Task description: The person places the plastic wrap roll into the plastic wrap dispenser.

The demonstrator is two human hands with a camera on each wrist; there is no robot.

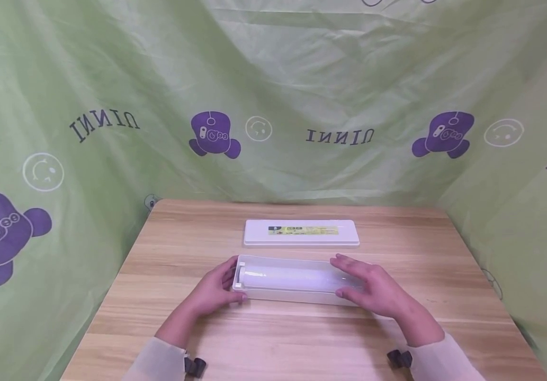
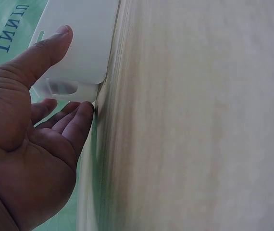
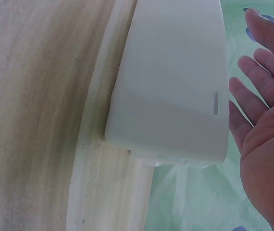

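A long white cling film box [image 1: 297,297] lies lidless on the table, a pale, shiny roll of film [image 1: 292,278] inside it. My left hand [image 1: 216,288] holds the box's left end, thumb along the front side and fingers round the end. In the left wrist view the thumb of the left hand [image 2: 36,115] lies over the box's front face [image 2: 86,43]. Over the right end spreads my right hand [image 1: 373,286], fingers extended. The right wrist view has the right hand [image 3: 267,115] with loosely straight fingers above the box [image 3: 170,96].
Behind the box lies its white lid [image 1: 302,241], bearing a yellow-green label. The wooden table [image 1: 187,227] is bounded at the back and sides by a green printed curtain [image 1: 283,174].
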